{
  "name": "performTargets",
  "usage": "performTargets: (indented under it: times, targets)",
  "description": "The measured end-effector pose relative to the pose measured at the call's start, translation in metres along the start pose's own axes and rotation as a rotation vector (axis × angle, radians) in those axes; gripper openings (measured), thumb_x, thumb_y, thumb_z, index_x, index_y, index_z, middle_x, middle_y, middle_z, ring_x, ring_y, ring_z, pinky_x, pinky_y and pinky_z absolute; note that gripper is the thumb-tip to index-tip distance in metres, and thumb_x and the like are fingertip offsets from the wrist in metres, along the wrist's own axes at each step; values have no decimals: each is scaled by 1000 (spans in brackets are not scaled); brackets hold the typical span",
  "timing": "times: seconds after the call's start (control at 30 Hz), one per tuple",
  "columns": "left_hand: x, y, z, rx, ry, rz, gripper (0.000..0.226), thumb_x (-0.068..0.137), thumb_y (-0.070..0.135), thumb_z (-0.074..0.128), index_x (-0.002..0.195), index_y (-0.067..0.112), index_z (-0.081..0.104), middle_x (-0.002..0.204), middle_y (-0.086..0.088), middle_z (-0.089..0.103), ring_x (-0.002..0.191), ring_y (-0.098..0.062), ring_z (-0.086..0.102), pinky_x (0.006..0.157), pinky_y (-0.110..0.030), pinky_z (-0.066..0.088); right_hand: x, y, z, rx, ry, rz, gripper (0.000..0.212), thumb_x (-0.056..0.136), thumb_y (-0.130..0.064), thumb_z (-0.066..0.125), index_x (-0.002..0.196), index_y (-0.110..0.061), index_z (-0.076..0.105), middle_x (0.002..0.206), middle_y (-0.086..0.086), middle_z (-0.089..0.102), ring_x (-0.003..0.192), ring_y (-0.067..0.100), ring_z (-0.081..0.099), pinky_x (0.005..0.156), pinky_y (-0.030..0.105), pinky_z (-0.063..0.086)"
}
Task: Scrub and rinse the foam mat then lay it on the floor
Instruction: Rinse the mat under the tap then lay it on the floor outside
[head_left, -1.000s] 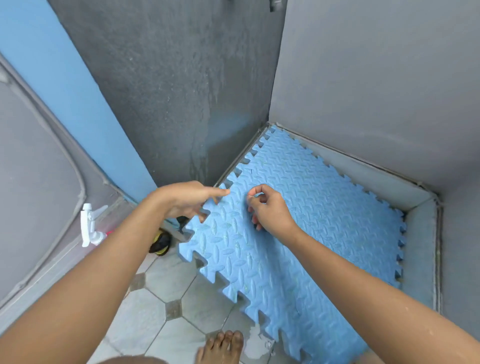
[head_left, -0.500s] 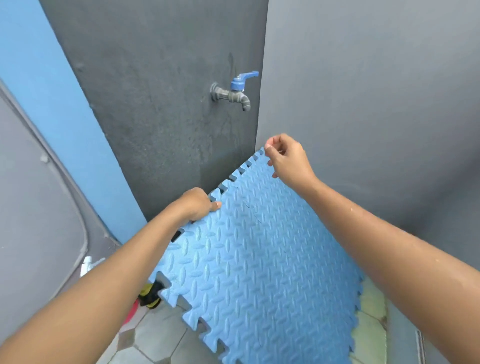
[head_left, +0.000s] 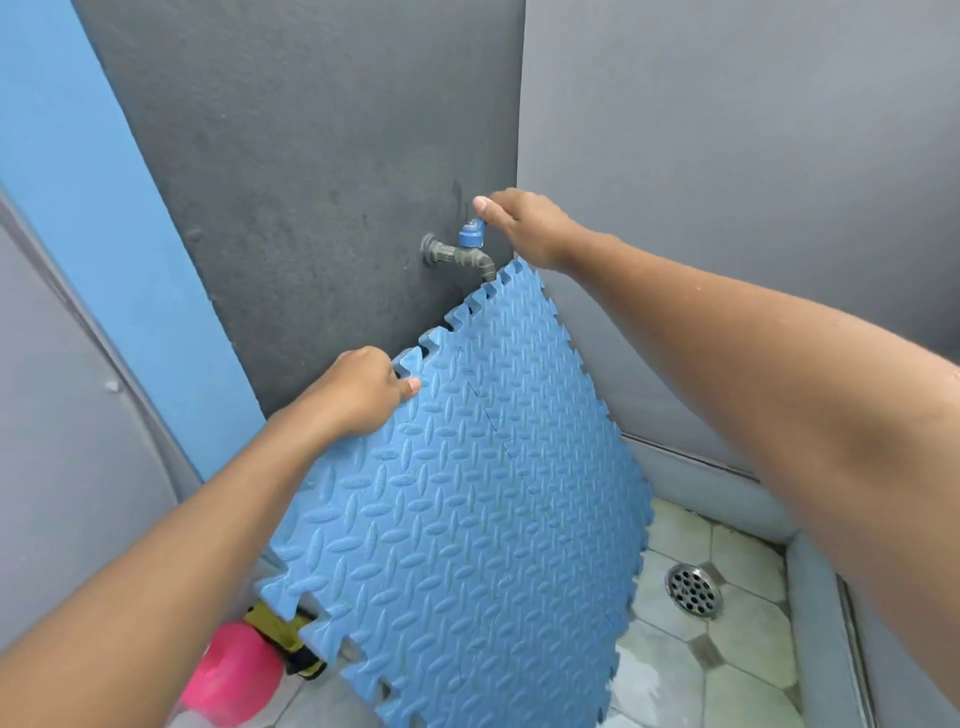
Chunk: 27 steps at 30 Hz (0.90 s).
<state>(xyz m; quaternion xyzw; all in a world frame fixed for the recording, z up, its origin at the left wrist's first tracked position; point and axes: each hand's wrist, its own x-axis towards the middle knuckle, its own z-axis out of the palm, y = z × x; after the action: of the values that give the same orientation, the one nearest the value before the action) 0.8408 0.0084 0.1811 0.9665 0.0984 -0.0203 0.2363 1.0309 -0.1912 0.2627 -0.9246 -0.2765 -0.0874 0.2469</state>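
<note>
The blue foam mat (head_left: 467, 509), with a diamond-plate pattern and jigsaw edges, stands tilted upright against the dark grey wall, its top corner just under the tap spout. My left hand (head_left: 358, 397) grips the mat's upper left edge. My right hand (head_left: 524, 223) is off the mat and rests on the blue handle of the grey wall tap (head_left: 460, 252), fingers curled around it. No water runs from the spout.
A round metal floor drain (head_left: 694, 591) sits in the wet tiled floor at the right, beside a low grey curb (head_left: 810, 597). A pink container (head_left: 236, 675) and a yellow-and-black object (head_left: 283, 636) lie at the lower left, partly behind the mat.
The mat has been lifted from the floor and stood up under the tap. My right hand left the mat's top corner and moved up onto the tap handle.
</note>
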Motion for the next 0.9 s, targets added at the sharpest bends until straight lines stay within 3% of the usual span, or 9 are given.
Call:
performTargets:
  times: [0.17,0.27,0.43,0.53,0.6,0.67,0.73,0.8,0.9]
  targets:
    - [-5,-4,-2,2,-21,31,40,103,45,55,80,13,51,82,-9,46,75,-21,40,66,-32,33,-8,-4,15,-60,115,-65,45,109,-44,19,74,-21,37,80,-1,43,91,24,38,88,35,33]
    - [-3,-9,-1,4,-24,51,38,103,46,55,81,16,53,90,-3,46,79,-19,41,71,-33,36,-10,5,21,-48,164,-58,49,106,-53,21,83,-19,47,90,0,48,103,23,36,86,35,35]
    - [-4,-9,-3,6,-22,59,38,103,45,56,80,15,53,81,-9,47,75,-20,41,66,-31,34,-15,2,21,-84,235,-44,49,103,-61,26,67,-29,34,76,-10,39,97,20,35,79,35,37]
    - [-4,-10,-4,12,-29,55,39,102,46,56,80,14,55,78,-9,51,73,-21,44,64,-31,35,-20,1,22,-6,283,-20,50,100,-63,36,66,-27,41,77,-12,42,96,19,39,77,31,38]
    - [-1,-13,-5,32,-37,58,41,102,48,55,80,13,56,79,-8,52,73,-22,45,66,-32,36,-24,3,32,150,340,-7,45,96,-62,46,79,-24,60,86,-13,52,100,15,46,81,28,41]
    - [-1,-13,-8,44,-58,68,42,103,49,53,81,13,54,78,-8,48,71,-22,43,67,-32,35,-38,10,48,347,432,-21,34,95,-57,52,109,-29,67,111,-16,59,115,7,50,93,25,43]
    - [-4,-9,-11,21,-86,78,41,105,46,49,82,12,51,69,-4,40,59,-20,36,58,-29,30,-56,15,74,520,521,0,37,99,-48,52,135,-38,53,138,-17,52,132,3,44,108,25,38]
    - [-6,-7,-13,-10,-99,70,38,107,43,46,84,13,50,62,0,33,49,-16,27,50,-28,25,-72,20,113,632,535,162,49,103,-44,47,150,-34,39,154,-12,42,143,5,35,118,28,28]
    - [-6,-7,-13,-57,-108,67,37,108,43,44,84,14,49,64,-3,34,47,-15,25,50,-28,24,-89,20,174,679,347,509,59,104,-47,38,157,-21,29,164,-2,26,152,14,18,125,38,14]
